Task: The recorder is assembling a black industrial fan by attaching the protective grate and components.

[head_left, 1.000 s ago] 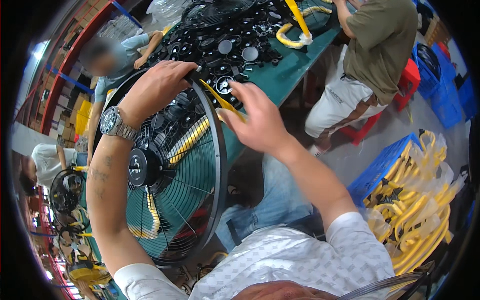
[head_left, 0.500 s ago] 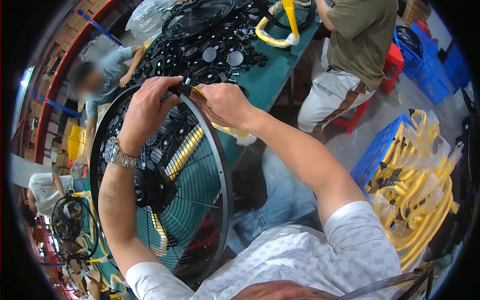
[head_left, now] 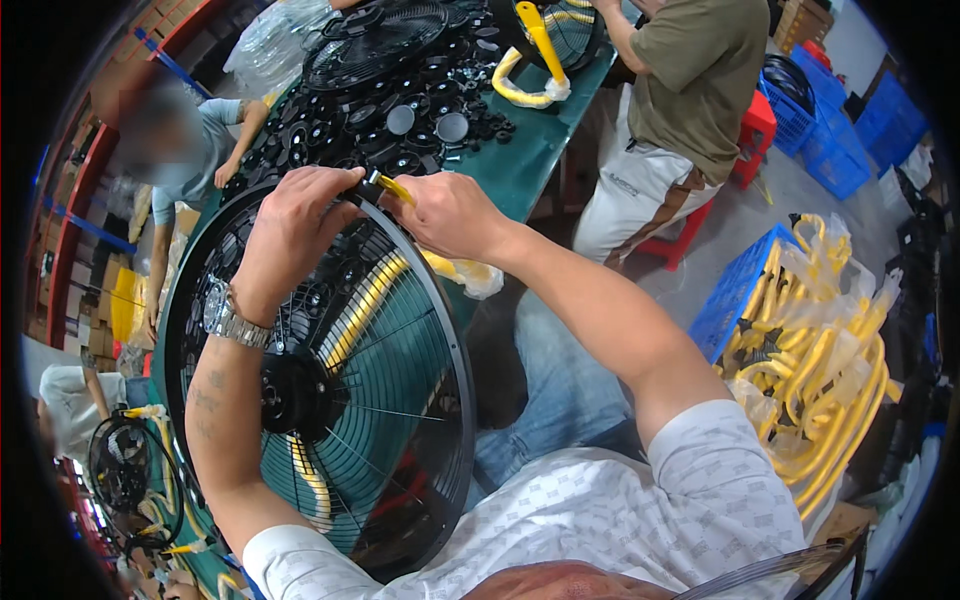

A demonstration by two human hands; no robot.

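A large round fan (head_left: 455, 340) with a black rim and wire grille stands upright in front of me. At its top, the fingers of my left hand (head_left: 300, 215) bend over the rim, fingertips beside a small dark fitting (head_left: 372, 178) with a shiny end. Just right of it, my right hand (head_left: 445, 212) is closed on a flat yellow bracket end (head_left: 396, 189) against the rim. Its palm hides the rest of that bracket. Through the grille shows a yellow tube (head_left: 365, 310); plastic film (head_left: 480, 278) wraps part of a yellow tube beyond the rim.
Black round parts (head_left: 400, 120) lie heaped on the green table (head_left: 535, 150). Another fan with a yellow stand (head_left: 540, 45) is at the far end, beside a seated person (head_left: 690, 90). Right, yellow tubes (head_left: 830, 380) lie by a blue crate (head_left: 735, 300). People work at the left.
The view has shifted a little, and the fan's rim reaches lower and wider. Both hands keep their places at the rim top; more of the yellow bracket end shows between them.
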